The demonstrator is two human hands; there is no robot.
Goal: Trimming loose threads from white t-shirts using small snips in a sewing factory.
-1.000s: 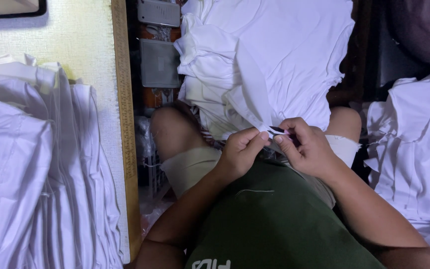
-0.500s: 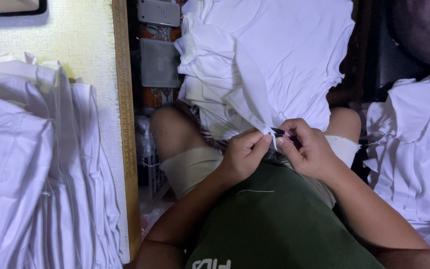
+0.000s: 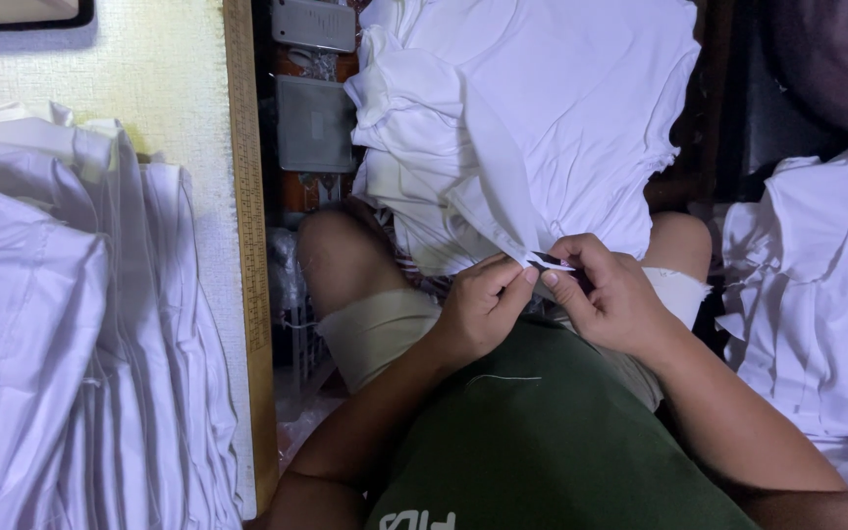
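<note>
A white garment (image 3: pixel 542 108) lies over my lap and knees, on top of a pile of other white cloth. My left hand (image 3: pixel 478 304) pinches the near edge of the garment between thumb and fingers. Right beside it, my right hand (image 3: pixel 610 294) grips small dark thread snips (image 3: pixel 549 261), whose pointed tip sits at the pinched fabric edge. Both hands meet just above my green shirt. A loose white thread (image 3: pixel 505 377) lies on the shirt.
A stack of white garments (image 3: pixel 61 344) fills the table on the left, bordered by a wooden ruler edge (image 3: pixel 247 245). Another white heap (image 3: pixel 817 294) sits to the right. Grey boxes (image 3: pixel 314 118) stand on the floor past my left knee.
My hands stay together at the fabric edge. The snips' tip shifted slightly along the edge; the fingers of the left hand adjusted their pinch.
</note>
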